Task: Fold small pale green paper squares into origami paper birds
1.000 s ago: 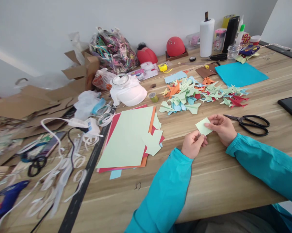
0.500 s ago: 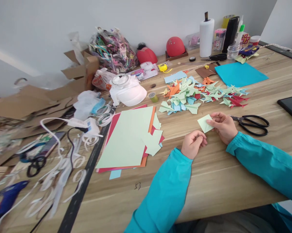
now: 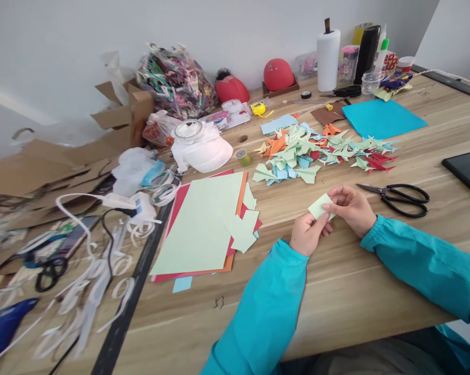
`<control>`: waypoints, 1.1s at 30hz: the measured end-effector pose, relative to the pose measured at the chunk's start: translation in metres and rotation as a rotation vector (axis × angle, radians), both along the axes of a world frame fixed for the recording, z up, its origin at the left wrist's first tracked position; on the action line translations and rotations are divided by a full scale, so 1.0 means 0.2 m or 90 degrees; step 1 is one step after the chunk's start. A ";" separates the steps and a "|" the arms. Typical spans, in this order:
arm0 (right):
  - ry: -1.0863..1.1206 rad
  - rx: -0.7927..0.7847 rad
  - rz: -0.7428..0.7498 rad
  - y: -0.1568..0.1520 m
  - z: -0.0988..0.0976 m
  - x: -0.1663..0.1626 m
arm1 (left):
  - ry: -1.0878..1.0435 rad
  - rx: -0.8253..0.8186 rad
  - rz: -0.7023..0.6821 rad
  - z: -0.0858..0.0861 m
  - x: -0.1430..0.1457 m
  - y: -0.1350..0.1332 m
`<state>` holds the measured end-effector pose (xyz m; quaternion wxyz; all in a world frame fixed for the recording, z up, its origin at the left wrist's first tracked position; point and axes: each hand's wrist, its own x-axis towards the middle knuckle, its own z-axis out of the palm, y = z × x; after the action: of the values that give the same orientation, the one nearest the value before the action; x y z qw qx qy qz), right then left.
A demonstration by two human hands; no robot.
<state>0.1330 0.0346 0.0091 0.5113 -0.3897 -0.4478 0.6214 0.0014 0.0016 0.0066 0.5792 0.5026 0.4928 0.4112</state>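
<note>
One smooth green paper rectangle in narrow pinch grip, left hand and right hand

To the right of the fingers, a black phone is laid on the surface. Beyond the fingers, near the wall, a white ribbed container and a black bottle are placed upright, and a red dome is set there too. Far to the left of the fingers, a blue glue gun, a white power strip and some cardboard are seen.
</note>
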 end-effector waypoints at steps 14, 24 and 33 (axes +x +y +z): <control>-0.067 0.067 0.247 -0.03 0.04 0.01 | -0.028 0.008 -0.017 0.02 -0.02 -0.01; -0.167 0.050 0.218 -0.02 0.05 0.02 | -0.037 0.006 -0.031 0.02 -0.02 -0.01; -0.150 0.075 0.284 -0.01 0.04 0.03 | -0.035 -0.002 -0.017 0.04 -0.01 -0.02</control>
<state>0.1397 0.0329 0.0170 0.3274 -0.3204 -0.6151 0.6418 -0.0011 -0.0021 0.0138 0.5989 0.4966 0.4704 0.4164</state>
